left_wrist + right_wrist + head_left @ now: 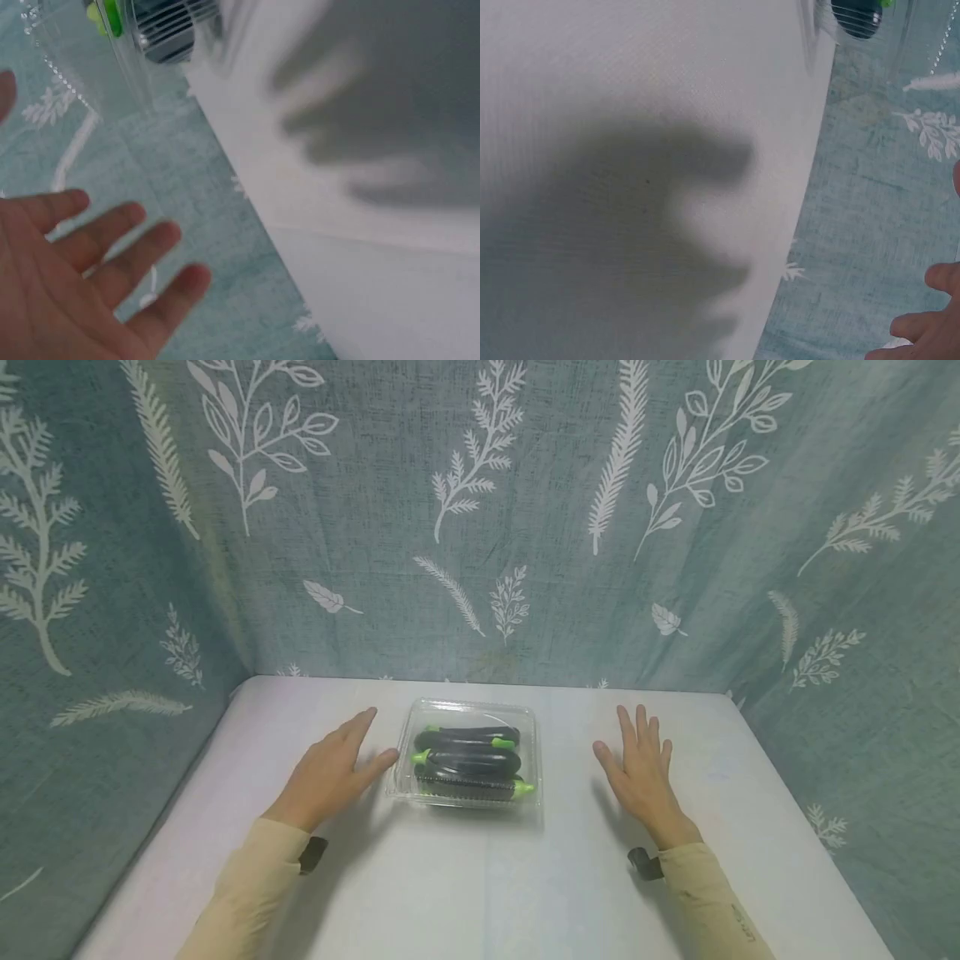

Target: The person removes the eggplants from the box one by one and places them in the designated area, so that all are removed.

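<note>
In the head view a clear plastic clamshell box stands on the white table, with several dark eggplants with green stem ends inside it. My left hand hovers at the box's left side, fingers extended, thumb tip right by its edge. On the other side my right hand is held in the air with fingers spread, some way from the box. Both hands hold nothing. The left wrist view has the spread left fingers below a corner of the box. Only some right fingertips show in the right wrist view.
The white tabletop carries the shadows of both hands. Blue-green cloth printed with white leaves stands behind the table and along its left and right sides. Dark straps with a small device sit at the wrists.
</note>
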Motion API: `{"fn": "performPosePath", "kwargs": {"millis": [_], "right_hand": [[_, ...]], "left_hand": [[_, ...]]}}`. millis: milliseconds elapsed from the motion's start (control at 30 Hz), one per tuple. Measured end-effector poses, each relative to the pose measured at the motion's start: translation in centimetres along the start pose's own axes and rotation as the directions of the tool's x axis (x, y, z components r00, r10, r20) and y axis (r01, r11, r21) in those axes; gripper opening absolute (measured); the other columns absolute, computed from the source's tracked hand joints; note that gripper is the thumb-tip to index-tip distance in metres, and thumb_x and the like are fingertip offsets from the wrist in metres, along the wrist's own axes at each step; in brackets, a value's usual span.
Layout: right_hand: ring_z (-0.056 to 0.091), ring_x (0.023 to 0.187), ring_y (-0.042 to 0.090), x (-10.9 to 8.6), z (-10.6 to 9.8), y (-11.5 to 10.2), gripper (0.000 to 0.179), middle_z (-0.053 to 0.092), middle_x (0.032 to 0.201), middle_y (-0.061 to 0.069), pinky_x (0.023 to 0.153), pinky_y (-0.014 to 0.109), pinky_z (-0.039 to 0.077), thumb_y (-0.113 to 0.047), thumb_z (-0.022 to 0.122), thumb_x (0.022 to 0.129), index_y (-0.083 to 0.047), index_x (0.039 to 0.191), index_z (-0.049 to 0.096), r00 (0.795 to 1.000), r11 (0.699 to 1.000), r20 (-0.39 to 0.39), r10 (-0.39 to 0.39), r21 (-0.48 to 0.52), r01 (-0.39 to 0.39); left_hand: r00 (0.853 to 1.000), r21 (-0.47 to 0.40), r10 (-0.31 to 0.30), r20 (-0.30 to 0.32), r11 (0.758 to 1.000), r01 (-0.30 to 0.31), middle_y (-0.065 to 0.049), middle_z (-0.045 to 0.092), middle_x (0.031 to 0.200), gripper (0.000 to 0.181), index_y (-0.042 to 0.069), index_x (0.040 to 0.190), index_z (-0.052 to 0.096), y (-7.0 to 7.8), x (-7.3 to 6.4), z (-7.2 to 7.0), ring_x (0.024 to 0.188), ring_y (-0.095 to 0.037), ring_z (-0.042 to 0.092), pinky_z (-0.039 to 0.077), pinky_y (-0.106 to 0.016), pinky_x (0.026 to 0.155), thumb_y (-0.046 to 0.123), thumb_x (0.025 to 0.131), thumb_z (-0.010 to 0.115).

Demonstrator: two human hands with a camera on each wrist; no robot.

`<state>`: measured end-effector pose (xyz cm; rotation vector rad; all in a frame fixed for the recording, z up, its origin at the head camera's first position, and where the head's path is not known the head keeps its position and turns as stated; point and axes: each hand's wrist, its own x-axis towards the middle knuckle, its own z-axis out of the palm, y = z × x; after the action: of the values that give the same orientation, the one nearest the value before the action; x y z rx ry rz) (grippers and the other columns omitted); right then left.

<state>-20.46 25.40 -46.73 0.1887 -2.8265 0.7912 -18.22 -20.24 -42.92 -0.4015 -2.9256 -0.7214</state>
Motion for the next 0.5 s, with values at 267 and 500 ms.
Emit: {"fn": "performPosePath", "kwargs": {"millis": [267,500], "right_hand": [[-0.006,0.15,0.052,-0.2,0.0,-0.5,0.079,-0.002,0.166,0.028,0.113,0.077,0.0,-0.048,0.044,0.106,-0.003,0.162,0.011,1.0,0.999,-0.007,-0.004,0.05,0.004],[-0.004,0.151,0.05,-0.7,0.5,-1.9,0.082,-0.002,0.167,0.026,0.114,0.076,0.003,-0.045,0.047,0.106,-0.003,0.162,0.005,1.0,0.991,-0.014,-0.028,0.128,0.029]], "left_hand": [[0.991,-0.033,0.026,0.133,0.999,-0.022,-0.013,0.037,0.16,0.111,0.017,0.165,0.014,0.4,-0.8,1.2,0.14,-0.041,0.043,0.038,-0.06,0.111,0.079,0.084,0.059],[0.991,0.011,0.06,0.118,0.998,-0.062,-0.021,0.052,0.148,0.124,0.011,0.164,0.016,0.3,-0.9,2.6,0.126,-0.043,0.057,0.047,-0.058,0.102,0.08,0.074,0.068]]}}
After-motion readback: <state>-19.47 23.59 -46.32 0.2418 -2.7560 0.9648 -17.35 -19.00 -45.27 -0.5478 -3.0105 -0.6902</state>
